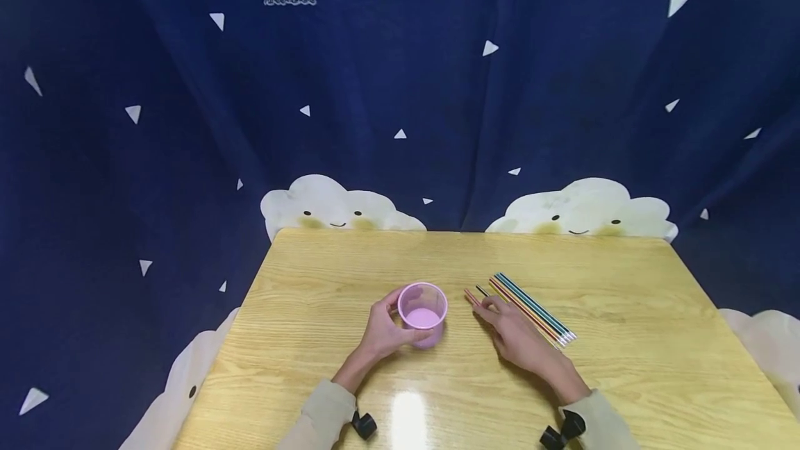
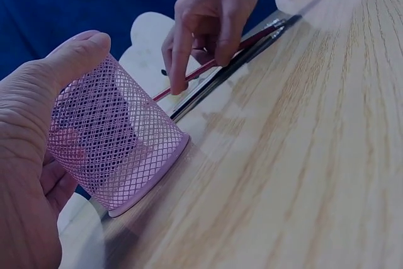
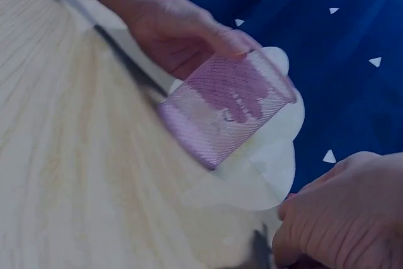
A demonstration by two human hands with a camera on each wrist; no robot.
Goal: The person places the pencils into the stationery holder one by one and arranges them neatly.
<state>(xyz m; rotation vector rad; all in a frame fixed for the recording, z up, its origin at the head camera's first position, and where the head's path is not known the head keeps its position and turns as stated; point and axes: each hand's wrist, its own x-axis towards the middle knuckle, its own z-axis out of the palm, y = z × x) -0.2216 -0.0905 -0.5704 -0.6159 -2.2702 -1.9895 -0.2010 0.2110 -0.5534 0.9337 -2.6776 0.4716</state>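
Observation:
My left hand holds a pink mesh pen cup upright on the table. Its thumb lies along the near side of the rim, and the fingers wrap round the left side. The cup's mouth faces up, with nothing inside in the head view. To the right, my right hand bends low over several pencils lying side by side. In the left wrist view its thumb and fingers pinch a red pencil close above the table. The right wrist view shows the back of that hand, its fingertips hidden.
Both hands work over a light wooden table. A dark blue curtain with white triangles hangs behind it. White smiling clouds show at the table's far edge. Black wrist cameras sit at both cuffs.

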